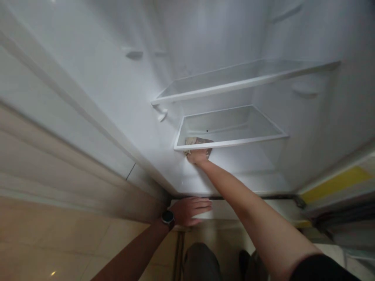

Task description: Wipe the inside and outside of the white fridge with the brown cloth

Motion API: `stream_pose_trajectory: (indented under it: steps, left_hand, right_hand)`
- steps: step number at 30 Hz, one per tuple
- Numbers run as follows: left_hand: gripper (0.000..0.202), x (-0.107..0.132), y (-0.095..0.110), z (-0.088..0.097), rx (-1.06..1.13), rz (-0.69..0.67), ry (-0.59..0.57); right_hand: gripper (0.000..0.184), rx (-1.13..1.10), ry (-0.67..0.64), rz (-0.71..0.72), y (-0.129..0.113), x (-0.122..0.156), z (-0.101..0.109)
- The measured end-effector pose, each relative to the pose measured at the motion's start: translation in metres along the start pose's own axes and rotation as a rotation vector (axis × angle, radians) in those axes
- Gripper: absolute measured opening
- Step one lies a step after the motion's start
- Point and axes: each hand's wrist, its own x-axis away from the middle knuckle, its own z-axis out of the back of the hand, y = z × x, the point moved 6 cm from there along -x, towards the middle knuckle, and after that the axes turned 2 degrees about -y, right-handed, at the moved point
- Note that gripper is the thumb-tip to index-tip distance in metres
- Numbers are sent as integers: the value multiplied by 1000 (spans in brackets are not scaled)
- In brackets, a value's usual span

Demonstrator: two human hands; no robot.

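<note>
My right hand (197, 155) reaches into the bottom of a white fridge compartment (234, 166), pressing a crumpled brownish cloth (199, 141) against the left side near the floor. Part of the hand and cloth shows through the lower glass shelf (234, 123). The fingers are closed over the cloth, though their tips are hidden. My left hand (191, 210) rests flat on the front ledge of the compartment, fingers stretched out and holding nothing. A dark round watch is on that wrist.
Above is a second white-rimmed glass shelf (246, 82), slightly tilted. Small shelf supports (134, 54) stick out of the side walls. At right, a yellow strip (336, 183) runs along a panel. Tiled floor (88, 238) and my knees show below.
</note>
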Motion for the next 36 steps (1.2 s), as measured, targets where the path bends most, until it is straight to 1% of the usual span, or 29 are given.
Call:
stream_pose_trajectory:
  steps: [4, 7, 10, 12, 15, 16, 18, 21, 23, 25, 26, 28, 30, 32, 34, 36]
  left_hand:
    - [72, 0, -2, -2, -51, -8, 34]
    - [69, 0, 0, 0, -50, 0, 60]
    - [66, 0, 7, 7, -30, -7, 128]
    - [67, 1, 11, 12, -30, -11, 173]
    - [72, 1, 13, 13, -75, -8, 175]
    - [73, 1, 12, 12, -96, -10, 166]
    - [74, 1, 10, 7, -149, -8, 126]
    - [76, 1, 4, -3, -230, 10, 64]
    - [76, 2, 1, -7, -265, 17, 56]
    - [76, 2, -1, -10, -289, 9, 63]
    - [75, 3, -2, -11, -303, 3, 66]
    - [74, 3, -3, -13, -333, -6, 70]
    - [73, 3, -3, -14, -358, -12, 74]
    - [73, 3, -3, -14, -374, -13, 81]
    - [73, 3, -3, -14, -387, -18, 85]
    - [73, 3, -3, -14, -398, -25, 85]
  right_hand:
    - [70, 88, -83, -59, -12, 46, -12]
    - [69, 90, -94, -29, -20, 80, -18]
    - [67, 59, -111, 49, -23, 113, -19]
    - [66, 54, -123, 143, -22, 133, -18]
    - [64, 53, -155, 294, -13, 156, -13]
    - [64, 49, -170, 309, -5, 160, -10]
    - [62, 37, -177, 252, 22, 163, -1]
    - [59, 3, -99, 15, 86, 159, 21]
    - [54, -60, 0, -170, 134, 157, 38]
    - [54, -119, 109, -314, 174, 160, 53]
    - [55, -111, 113, -344, 187, 161, 57]
    - [57, -55, 96, -356, 199, 164, 60]
    - [58, 19, 60, -336, 195, 166, 59]
    - [58, 64, 27, -301, 175, 168, 52]
    - [59, 86, -10, -240, 143, 166, 40]
    - [61, 94, -49, -163, 101, 162, 25]
